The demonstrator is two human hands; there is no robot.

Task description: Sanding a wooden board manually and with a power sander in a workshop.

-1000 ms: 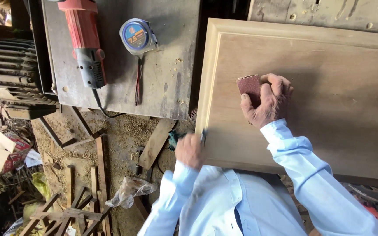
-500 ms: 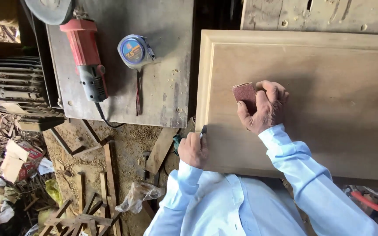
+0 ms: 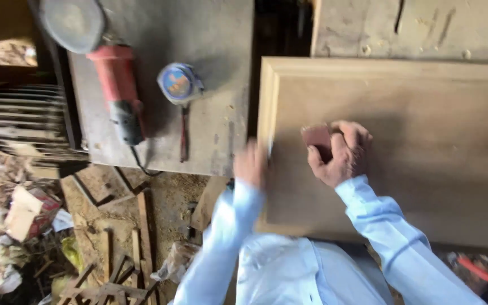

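Both your hands work the wooden panel point(image 3: 413, 141): right hand point(image 3: 340, 152) fingers grip sandpaper point(image 3: 316, 135) flat for rubbing, blurred left hand point(image 3: 251, 164) at its left edge, grip unclear.

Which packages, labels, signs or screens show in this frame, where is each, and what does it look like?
Tape measure: on the grey bench beside the red grinder; round blue label with an orange patch, too blurred to read.
Carton: on the littered floor at lower left; crumpled box, red and tan.
No signs or screens.
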